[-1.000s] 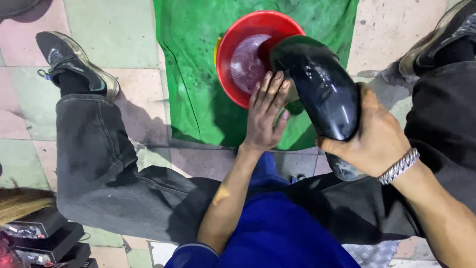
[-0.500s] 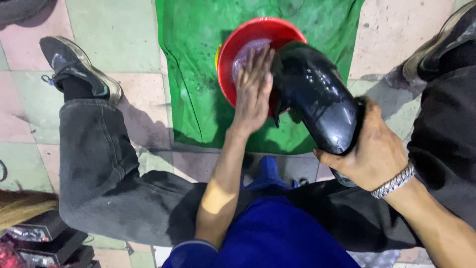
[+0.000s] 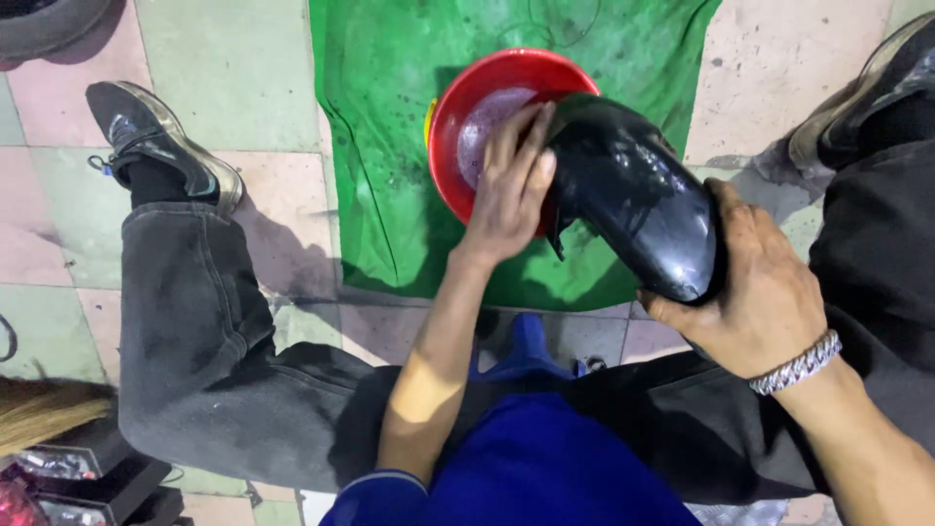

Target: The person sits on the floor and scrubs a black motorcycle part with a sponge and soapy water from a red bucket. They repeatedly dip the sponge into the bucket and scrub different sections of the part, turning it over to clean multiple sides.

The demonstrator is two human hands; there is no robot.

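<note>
Tiled floor (image 3: 234,68) in pale pink and green fills the left of my view, with a black and silver shoe (image 3: 161,146) at ten o'clock and a dark grey trouser leg (image 3: 195,331) running down from it. At eight o'clock sits a tuft of tan bristles (image 3: 44,414) above some dark boxes (image 3: 88,477).

Toward the centre, a green cloth (image 3: 390,146) lies spread on the floor from twelve o'clock down. On it stands a red bowl (image 3: 477,107) holding cloudy water. My left hand (image 3: 511,190) lies flat over the bowl's right rim, fingers (image 3: 521,131) straight and close together, not clamped on anything; the fingertips sit at the water and the side of the hand touches the black shoe beside it. A blue garment (image 3: 545,458) covers the bottom centre at six o'clock.

Right of centre, a glossy black shoe (image 3: 633,195) hangs tilted over the bowl's right edge, its front end low at the bowl and its back end up at three o'clock. My right hand (image 3: 755,292) grips that back end, fingers wrapped tight around it, thumb on the near side. A silver chain bracelet (image 3: 799,362) circles the wrist. At two o'clock, another black and silver shoe (image 3: 867,88) rests on the tiles above the other trouser leg (image 3: 877,253).
</note>
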